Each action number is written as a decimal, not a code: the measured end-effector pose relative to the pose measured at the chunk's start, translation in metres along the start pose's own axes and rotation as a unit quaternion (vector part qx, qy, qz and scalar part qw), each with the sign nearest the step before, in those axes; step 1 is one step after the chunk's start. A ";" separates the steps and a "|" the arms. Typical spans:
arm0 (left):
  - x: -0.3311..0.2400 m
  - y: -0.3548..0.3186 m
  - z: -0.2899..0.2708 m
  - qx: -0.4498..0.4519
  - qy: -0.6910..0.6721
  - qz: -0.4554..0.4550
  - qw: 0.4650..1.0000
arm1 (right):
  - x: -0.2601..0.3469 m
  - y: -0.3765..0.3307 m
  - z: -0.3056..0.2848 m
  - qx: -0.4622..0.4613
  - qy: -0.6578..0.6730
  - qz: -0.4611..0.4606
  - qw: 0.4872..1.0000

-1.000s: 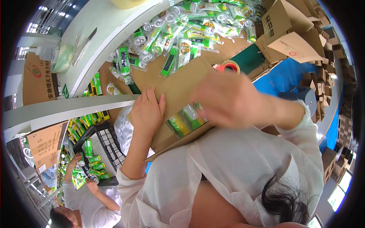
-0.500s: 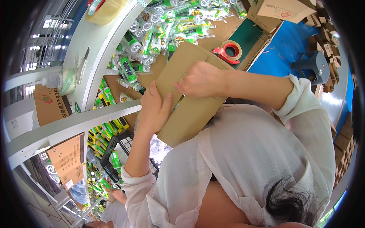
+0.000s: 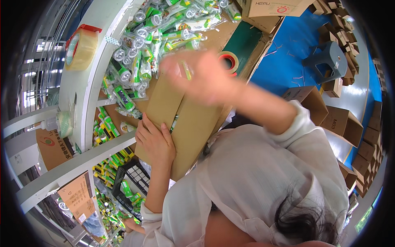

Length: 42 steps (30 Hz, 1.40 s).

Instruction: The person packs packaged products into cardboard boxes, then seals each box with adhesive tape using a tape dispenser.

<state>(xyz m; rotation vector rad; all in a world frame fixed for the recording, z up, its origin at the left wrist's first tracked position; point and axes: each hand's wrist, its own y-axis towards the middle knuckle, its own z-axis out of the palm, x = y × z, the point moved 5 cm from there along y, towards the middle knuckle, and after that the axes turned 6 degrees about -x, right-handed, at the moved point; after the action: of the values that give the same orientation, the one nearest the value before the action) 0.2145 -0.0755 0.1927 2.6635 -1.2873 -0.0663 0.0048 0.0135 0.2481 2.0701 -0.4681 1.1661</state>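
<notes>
Lying slantwise, the cardboard box point(image 3: 195, 136) is pressed at its near left by the left hand point(image 3: 156, 142), laid flat — its long axis is angled away and rightward. Over the far end, the right hand point(image 3: 201, 78) is blurred — its grip cannot be told.

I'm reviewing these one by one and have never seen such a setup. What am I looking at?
There is no robot here: these are a person's bare hands. The view comes from the left of two fisheye cameras worn on the head, looking down, so edges bend. The left hand lies on the flap of a cardboard box, whose flaps leave a narrow gap. The right hand is blurred above the box, so I cannot tell whether its fingers hold anything. Beyond, green-and-white items in clear wrapping lie heaped on a brown surface, near a tape roll.
</notes>
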 end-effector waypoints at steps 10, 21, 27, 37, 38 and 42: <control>-0.013 0.006 -0.001 -0.013 0.011 0.011 1.000 | -0.069 -0.047 0.046 0.248 0.256 0.138 0.924; -0.010 0.000 -0.003 -0.028 -0.012 -0.010 0.999 | -0.008 -0.036 0.053 0.078 -0.268 -0.297 0.913; -0.016 -0.004 -0.003 -0.051 0.001 -0.036 0.998 | -0.028 -0.035 0.062 0.226 -0.236 -0.118 0.938; -0.014 -0.007 -0.007 -0.048 -0.007 -0.055 0.997 | 0.057 -0.025 0.024 0.059 -0.111 -0.325 0.937; -0.017 -0.006 -0.009 -0.053 -0.014 -0.053 0.997 | 0.022 -0.042 0.047 0.121 -0.147 -0.282 0.940; -0.011 -0.008 -0.005 -0.055 -0.013 -0.050 0.997 | -0.005 -0.044 0.059 0.164 -0.104 -0.235 0.952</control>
<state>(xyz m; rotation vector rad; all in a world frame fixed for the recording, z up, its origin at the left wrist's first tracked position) 0.2142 -0.0614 0.1961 2.6405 -1.1216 -0.1798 0.0636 0.0010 0.2060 2.4238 0.1413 0.7807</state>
